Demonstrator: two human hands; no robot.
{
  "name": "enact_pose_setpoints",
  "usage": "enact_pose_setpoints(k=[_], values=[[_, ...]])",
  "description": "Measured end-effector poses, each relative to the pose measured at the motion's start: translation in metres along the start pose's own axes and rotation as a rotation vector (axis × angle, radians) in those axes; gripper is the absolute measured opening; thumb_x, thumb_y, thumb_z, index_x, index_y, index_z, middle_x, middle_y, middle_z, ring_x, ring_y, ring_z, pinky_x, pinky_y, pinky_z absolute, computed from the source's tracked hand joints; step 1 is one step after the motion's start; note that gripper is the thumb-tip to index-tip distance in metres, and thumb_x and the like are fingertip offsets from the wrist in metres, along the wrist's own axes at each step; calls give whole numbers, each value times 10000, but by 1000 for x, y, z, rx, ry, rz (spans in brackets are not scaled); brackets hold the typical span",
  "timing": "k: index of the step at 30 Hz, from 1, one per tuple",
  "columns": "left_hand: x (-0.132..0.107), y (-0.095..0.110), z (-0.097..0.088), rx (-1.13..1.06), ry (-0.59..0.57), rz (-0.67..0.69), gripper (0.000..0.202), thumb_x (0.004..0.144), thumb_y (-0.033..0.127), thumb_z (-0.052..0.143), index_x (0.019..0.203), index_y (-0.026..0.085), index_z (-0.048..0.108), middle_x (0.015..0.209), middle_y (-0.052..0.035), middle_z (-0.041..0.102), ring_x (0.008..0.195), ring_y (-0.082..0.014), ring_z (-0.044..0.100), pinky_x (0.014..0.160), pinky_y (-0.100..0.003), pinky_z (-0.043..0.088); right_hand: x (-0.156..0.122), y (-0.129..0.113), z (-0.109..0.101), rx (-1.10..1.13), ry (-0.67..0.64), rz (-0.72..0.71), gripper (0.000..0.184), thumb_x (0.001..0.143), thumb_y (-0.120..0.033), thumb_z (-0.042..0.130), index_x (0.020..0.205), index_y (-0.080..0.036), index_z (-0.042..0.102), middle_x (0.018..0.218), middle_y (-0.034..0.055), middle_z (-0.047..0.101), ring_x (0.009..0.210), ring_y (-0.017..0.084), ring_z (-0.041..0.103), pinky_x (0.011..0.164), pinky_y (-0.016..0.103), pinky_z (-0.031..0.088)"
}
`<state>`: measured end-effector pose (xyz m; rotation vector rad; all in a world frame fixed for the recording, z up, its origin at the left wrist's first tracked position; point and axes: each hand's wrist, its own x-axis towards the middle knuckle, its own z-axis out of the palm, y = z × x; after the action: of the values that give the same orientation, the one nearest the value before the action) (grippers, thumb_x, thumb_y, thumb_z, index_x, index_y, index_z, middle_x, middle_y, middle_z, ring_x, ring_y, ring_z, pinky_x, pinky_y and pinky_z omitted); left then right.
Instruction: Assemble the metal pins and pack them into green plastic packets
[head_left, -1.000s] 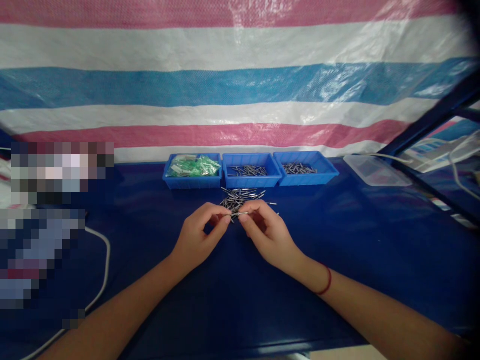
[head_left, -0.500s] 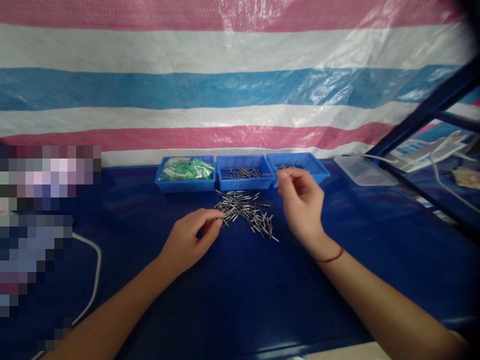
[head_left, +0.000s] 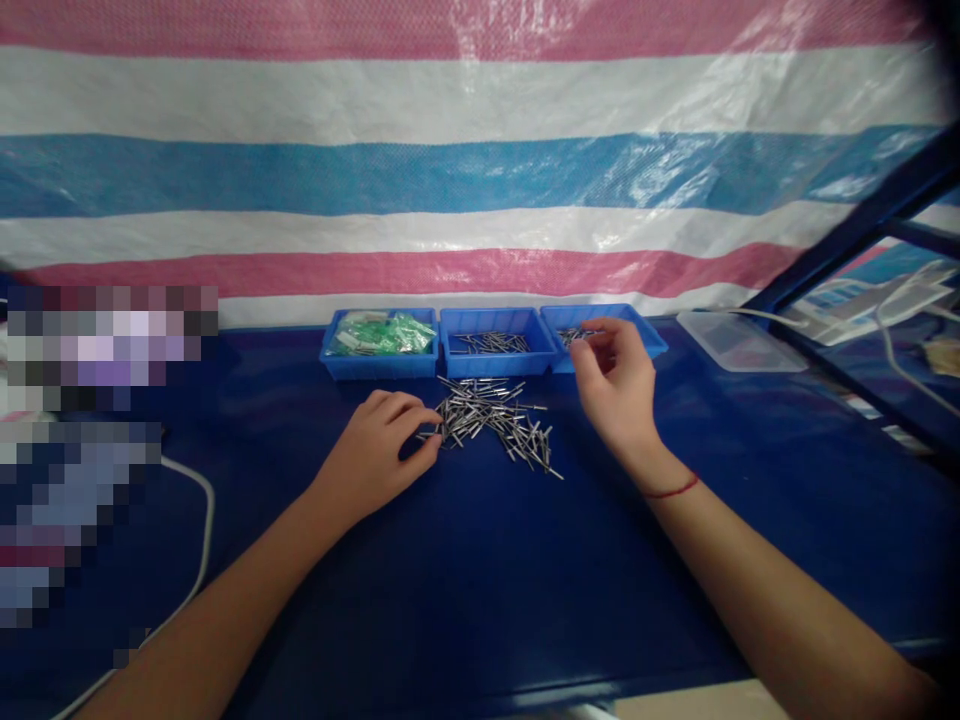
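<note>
A pile of thin metal pins [head_left: 487, 415] lies loose on the dark blue table. My left hand [head_left: 382, 445] rests at the pile's left edge, thumb and fingers apart, with pin ends showing between them; none is clearly gripped. My right hand [head_left: 619, 385] hovers at the front of the right blue bin [head_left: 641, 335]. Its thumb and curled fingers stand apart, and I see nothing held in them. Some pins lie in that bin, partly hidden by the hand. More pins lie in the middle blue bin [head_left: 499, 364].
The left blue bin [head_left: 379, 368] holds green and clear plastic packets [head_left: 386, 335]. A translucent plastic lid [head_left: 739, 342] lies right of the bins, near a dark metal frame [head_left: 847, 250]. A white cable [head_left: 206, 530] curves along the left; a striped sheet [head_left: 450, 180] hangs behind.
The left thumb and fingers have spread from nearly touching, at the pile's left edge. My right hand's fingertips have parted over the right bin. The whole view has shifted slightly.
</note>
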<state>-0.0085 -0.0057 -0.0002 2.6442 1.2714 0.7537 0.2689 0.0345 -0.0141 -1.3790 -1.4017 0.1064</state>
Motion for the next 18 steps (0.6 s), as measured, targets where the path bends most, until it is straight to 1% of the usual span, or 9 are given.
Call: enact_pose_setpoints(k=[2,4,7,9,11,13,18], values=[[0,-5,-1,38,-52,12,191,849,275,568,995,196,662,1034,-72,652,954,-222,556,886,-375,430,-11,-15,3,59,-101,-42,212,857,-287,527,1044,-188,553,746,2,571,621,142,504,621,289,431],[-1,-8,0,52,-102,20,174,851,263,561,974,196,663,1020,-68,649,937,-215,557,871,-363,428,-23,-27,6,91,-222,-116,199,868,-264,513,1053,-201,547,751,6,572,651,153,525,651,298,447],[-1,-9,3,58,-160,21,147,867,234,538,950,198,654,970,-55,653,900,-198,564,831,-335,423,-38,-40,12,83,-395,-295,159,870,-214,505,1013,-203,573,800,38,618,728,179,573,717,326,461],[-1,-8,5,58,-181,21,138,880,231,526,947,196,642,942,-46,655,861,-188,571,788,-320,421,-44,-44,15,87,-474,-384,148,868,-181,501,981,-199,594,827,56,645,774,194,592,751,344,462],[-1,-7,7,55,-191,18,147,898,237,511,977,200,630,944,-40,655,842,-183,580,754,-311,416,-47,-47,17,108,-520,-398,149,866,-163,500,957,-201,612,842,63,663,795,201,601,762,353,464],[-1,-7,10,48,-188,11,171,916,240,491,1028,210,616,967,-41,656,854,-185,588,745,-309,410,-49,-47,19,132,-543,-371,148,867,-158,500,935,-205,623,857,65,678,802,203,607,759,354,469],[-2,-6,13,26,-191,-17,209,928,231,464,1095,207,588,976,-46,659,855,-186,591,741,-313,399,-50,-48,20,142,-540,-366,142,873,-150,501,891,-203,631,860,63,694,794,196,619,760,350,473]])
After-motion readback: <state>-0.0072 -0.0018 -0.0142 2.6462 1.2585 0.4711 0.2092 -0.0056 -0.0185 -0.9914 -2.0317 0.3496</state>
